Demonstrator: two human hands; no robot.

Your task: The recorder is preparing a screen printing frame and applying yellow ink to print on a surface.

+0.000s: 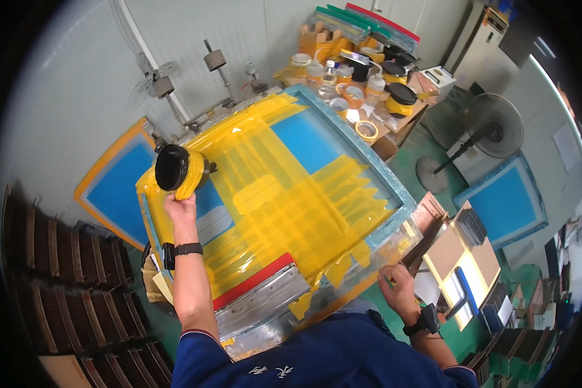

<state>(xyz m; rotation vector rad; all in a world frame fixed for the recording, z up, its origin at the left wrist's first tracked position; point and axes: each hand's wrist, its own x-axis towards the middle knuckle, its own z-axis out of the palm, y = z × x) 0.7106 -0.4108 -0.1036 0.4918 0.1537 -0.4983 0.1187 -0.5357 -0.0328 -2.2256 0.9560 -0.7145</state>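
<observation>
My left hand (pixel 182 208) grips a yellow tub (pixel 194 173) with a black round top, holding it tilted over the left part of a screen-printing frame. I cannot tell whether the black top is a lid or the tub's open mouth. Yellow tape (pixel 297 213) covers most of the blue mesh (pixel 307 142) inside the light-blue frame (pixel 375 165). Along the near edge lies a squeegee (pixel 262 294) with a red strip and a metal body. Beside the frame's near right corner, my right hand (pixel 398 286) is closed; what its curled fingers hold, if anything, is hidden.
Jars, bottles, tape rolls and black-lidded tubs crowd a wooden table (pixel 385 132) at the back. A floor fan (pixel 491 126) stands right, near another blue screen (pixel 504 200). A board with dark pieces (pixel 462 258) lies near my right hand. Dark racks (pixel 77 258) stand left.
</observation>
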